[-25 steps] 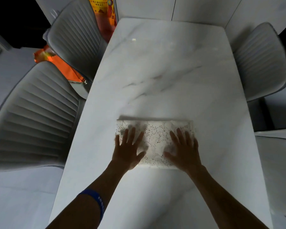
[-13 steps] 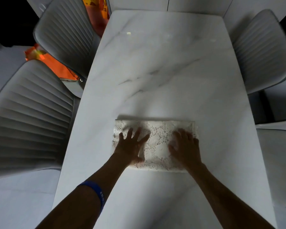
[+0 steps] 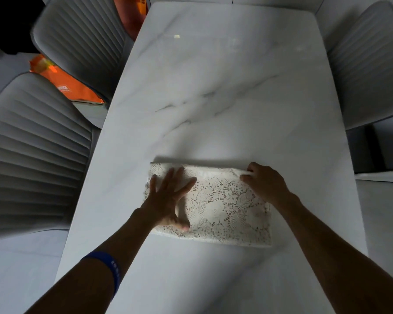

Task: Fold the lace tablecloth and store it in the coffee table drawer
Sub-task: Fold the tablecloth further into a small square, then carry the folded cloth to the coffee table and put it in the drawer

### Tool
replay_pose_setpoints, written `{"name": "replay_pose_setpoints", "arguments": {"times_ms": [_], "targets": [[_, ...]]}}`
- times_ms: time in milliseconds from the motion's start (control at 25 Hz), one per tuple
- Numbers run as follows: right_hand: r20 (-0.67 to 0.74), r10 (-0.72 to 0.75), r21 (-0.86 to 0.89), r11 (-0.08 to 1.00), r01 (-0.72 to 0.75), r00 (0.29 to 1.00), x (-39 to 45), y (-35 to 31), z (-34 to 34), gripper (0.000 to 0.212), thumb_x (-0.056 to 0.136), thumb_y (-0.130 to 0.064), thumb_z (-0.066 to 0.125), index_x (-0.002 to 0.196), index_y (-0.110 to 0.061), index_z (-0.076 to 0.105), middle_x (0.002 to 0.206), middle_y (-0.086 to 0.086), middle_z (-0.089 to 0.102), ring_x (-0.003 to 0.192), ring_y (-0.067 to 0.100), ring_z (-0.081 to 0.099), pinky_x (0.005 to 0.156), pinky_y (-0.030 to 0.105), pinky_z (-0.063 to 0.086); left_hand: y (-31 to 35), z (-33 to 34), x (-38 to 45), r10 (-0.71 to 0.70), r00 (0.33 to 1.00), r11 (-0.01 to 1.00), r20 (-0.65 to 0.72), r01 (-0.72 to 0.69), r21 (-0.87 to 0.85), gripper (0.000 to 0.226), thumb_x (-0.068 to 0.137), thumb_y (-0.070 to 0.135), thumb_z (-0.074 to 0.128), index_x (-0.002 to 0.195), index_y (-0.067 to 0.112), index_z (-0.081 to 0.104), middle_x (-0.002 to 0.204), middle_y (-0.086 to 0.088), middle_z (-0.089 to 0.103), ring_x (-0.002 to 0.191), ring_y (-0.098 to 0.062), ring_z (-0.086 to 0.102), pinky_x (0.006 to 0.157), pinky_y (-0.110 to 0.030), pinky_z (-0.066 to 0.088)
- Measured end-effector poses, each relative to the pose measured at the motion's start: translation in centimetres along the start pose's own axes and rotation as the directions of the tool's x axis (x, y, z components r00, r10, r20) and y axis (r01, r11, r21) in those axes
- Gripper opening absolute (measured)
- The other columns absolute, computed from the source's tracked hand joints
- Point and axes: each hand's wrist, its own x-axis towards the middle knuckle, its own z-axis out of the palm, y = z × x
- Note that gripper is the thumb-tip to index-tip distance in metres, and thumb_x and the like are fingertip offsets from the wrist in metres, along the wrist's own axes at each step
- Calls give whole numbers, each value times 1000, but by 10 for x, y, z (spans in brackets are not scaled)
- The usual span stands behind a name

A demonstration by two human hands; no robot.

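The lace tablecloth lies folded into a white rectangle on the marble table, near its front half. My left hand rests flat on the cloth's left part, fingers spread, slightly blurred. My right hand is curled at the cloth's far right corner, fingers closed over the folded edge there. No coffee table or drawer is in view.
Two grey ribbed chairs stand along the table's left side and one at the right. An orange bag lies between the left chairs. A small pale scrap sits on the far tabletop.
My right hand has slid from the cloth's middle right to its far right corner and curled over the edge. My left hand has shifted slightly left while staying flat.
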Motion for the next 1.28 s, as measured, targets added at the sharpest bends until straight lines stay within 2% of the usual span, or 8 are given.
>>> {"name": "replay_pose_setpoints", "arguments": {"times_ms": [120, 240, 400, 600, 760, 920, 1160, 1280], "targets": [[118, 72, 181, 979, -93, 990, 6, 9, -2, 24, 80, -42, 64, 95, -26, 54, 83, -7, 62, 73, 13, 60, 59, 27, 40, -13, 0, -2, 26, 981, 991, -193, -50, -122, 99, 78, 75, 52, 152, 44, -6, 162, 5, -19, 148, -22, -20, 117, -63, 2], [159, 31, 265, 962, -72, 987, 13, 16, -7, 15, 80, -34, 68, 89, -27, 58, 81, -5, 64, 66, 11, 61, 52, 23, 40, -33, -6, 3, -339, 833, 900, -437, 153, -407, 67, 93, 37, 55, 152, 25, 26, 159, -7, 27, 143, -30, 31, 111, -54, 35], [215, 72, 268, 955, -130, 974, 14, 22, -14, 8, 82, -21, 62, 79, -27, 58, 79, -1, 64, 66, 14, 62, 49, 23, 41, -50, -33, 17, -554, 777, 622, -299, 148, -769, 29, 89, 18, 66, 117, 13, 65, 113, -10, 63, 92, -21, 63, 71, -21, 55], [175, 96, 297, 944, -145, 980, 5, 19, -10, 12, 80, -15, 57, 82, -27, 57, 80, 0, 63, 69, 17, 61, 53, 25, 42, -48, -48, 22, -588, 786, 372, -191, 53, -927, 15, 89, 12, 64, 99, 15, 55, 87, -1, 59, 79, -19, 55, 48, -17, 47], [-10, 8, 249, 968, -5, 1000, -8, 17, 4, 24, 86, -11, 52, 105, -25, 56, 95, -4, 64, 80, 17, 60, 61, 24, 41, -31, -35, 17, -259, 761, 965, -595, 184, -185, 32, 85, 10, 63, 115, 21, 55, 109, -6, 56, 97, -25, 54, 81, -38, 49], [-220, -65, 114, 989, 91, 973, -17, 18, 18, 25, 90, -6, 52, 113, -12, 57, 103, 8, 65, 94, 26, 58, 76, 26, 36, -13, -11, 20, -110, 939, 994, -325, 101, -46, 61, 93, 52, 48, 145, 26, 31, 151, -4, 30, 139, -31, 29, 109, -54, 32], [-235, 31, -47, 998, -43, 971, -27, 8, 28, 41, 86, -1, 49, 126, -11, 52, 123, 16, 57, 117, 38, 49, 97, 41, 39, -22, -3, 25, -103, 976, 992, -191, 115, 55, 81, 86, 76, 29, 152, 40, -2, 162, -4, -18, 149, -29, -15, 114, -64, -2], [-227, -95, -365, 931, 6, 969, -37, -24, 54, 65, 85, -14, 52, 148, -16, 34, 157, 16, 27, 146, 42, 15, 117, 60, 1, -21, -8, 32, 56, 974, 985, -220, -18, 173, 80, 87, 73, 37, 152, 43, 1, 163, -6, -13, 148, -35, -15, 118, -57, -6]]}}
